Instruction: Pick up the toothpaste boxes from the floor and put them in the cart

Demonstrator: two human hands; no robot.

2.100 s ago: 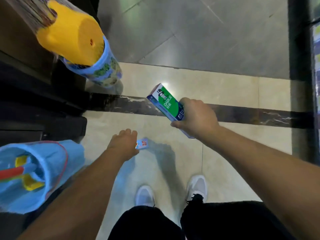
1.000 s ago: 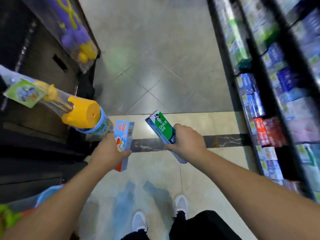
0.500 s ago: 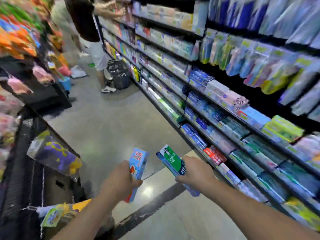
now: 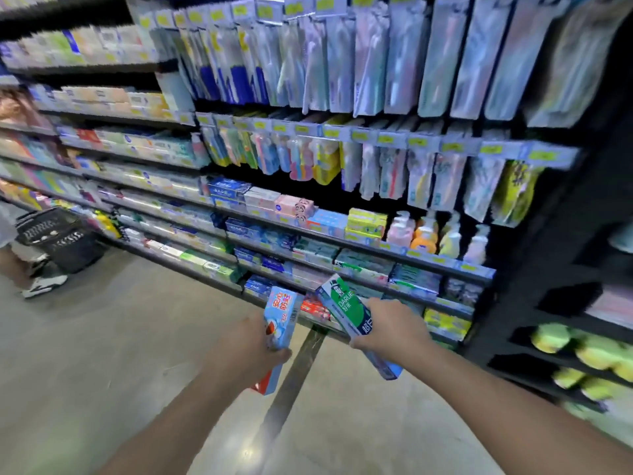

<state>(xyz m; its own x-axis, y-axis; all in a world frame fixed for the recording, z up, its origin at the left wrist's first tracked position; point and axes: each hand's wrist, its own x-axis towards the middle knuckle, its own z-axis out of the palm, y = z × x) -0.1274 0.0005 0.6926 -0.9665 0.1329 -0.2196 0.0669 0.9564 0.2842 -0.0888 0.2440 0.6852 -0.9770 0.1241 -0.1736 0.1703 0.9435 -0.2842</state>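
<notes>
Head view, aisle of a shop, read from left to right. At the far left edge stands another person, only legs and a shoe (image 4: 46,289) in view, with a black basket (image 4: 58,236) on the floor (image 4: 102,337) just beside them; whether this basket is the cart of the task cannot be told, and no other cart is in view. Shelves (image 4: 342,234) of boxed and hanging goods fill the background from left to right, blurred in most places.

Low in the centre, the left hand (image 4: 246,344) grasps a light blue toothpaste box (image 4: 281,323), fingers wrapped round its lower half so that the box stands nearly upright with its printed end uppermost; a red end shows below the hand. Just to its right, and not touching it, the right hand (image 4: 390,325) grasps a green and white toothpaste box (image 4: 349,310), held aslant with its top leaning left and away and its lower end projecting below the hand. Each box is held near its middle, probably so that a long, light carton stays balanced in one hand while it is carried.

Both boxes are off the floor and held in front of the lower edge of the shelves. A dark strip in the floor (image 4: 291,371) runs between the forearms. Judged from this, the lifting step is done and the placing step remains: the cart must first be found.
</notes>
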